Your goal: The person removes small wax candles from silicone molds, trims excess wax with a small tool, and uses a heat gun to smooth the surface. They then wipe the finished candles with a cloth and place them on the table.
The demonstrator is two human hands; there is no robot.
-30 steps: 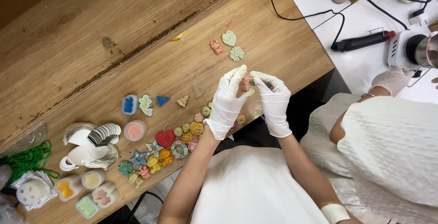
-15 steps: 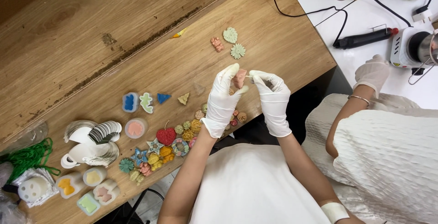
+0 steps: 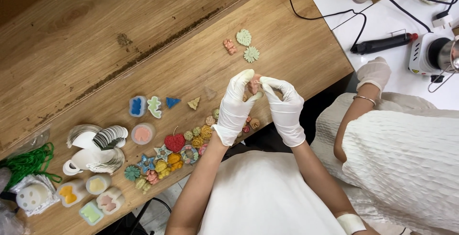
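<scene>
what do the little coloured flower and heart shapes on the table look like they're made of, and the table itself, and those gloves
The small coloured flower and heart shapes: probably wax, possibly soap. They look matte, moulded with crisp petals, and the red heart piece shows a thin strand like a wick.
The long brown table: wood, with visible grain and a dull finish.
The white gloves on the left hand and right hand: thin, smooth latex or similar, wrinkling at the fingers.

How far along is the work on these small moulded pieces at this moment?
Done: many coloured pieces lie loose along the wooden table's near edge, with three more farther up. In hand: the left hand and right hand, both gloved, pinch one small pinkish piece between the fingertips. Left: several white moulds at the left end look filled; how many are unfinished I cannot tell.
</scene>
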